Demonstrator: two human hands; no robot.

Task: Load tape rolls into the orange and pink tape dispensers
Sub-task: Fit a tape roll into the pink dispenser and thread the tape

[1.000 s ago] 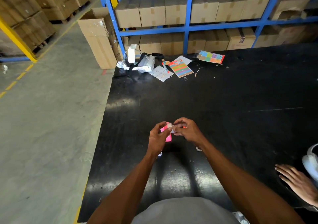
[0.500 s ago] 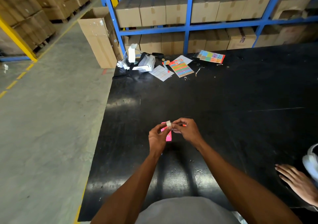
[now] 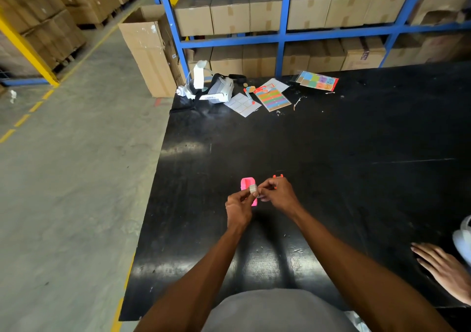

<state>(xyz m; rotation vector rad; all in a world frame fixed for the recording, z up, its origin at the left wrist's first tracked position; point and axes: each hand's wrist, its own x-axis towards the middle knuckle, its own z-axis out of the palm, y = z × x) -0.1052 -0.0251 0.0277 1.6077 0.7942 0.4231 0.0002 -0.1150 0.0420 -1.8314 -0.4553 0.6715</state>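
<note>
small pale tape roll [image 3: 252, 188], pinched over pink dispenser [image 3: 247, 184]

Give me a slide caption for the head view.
Both hands pinch a small tape roll beside the pink dispenser above a black table.

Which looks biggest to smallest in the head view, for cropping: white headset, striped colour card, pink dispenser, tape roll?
1. White headset
2. Striped colour card
3. Pink dispenser, partly hidden by the left hand
4. Tape roll

The first two sit farther away, so true sizes are unsure.
</note>
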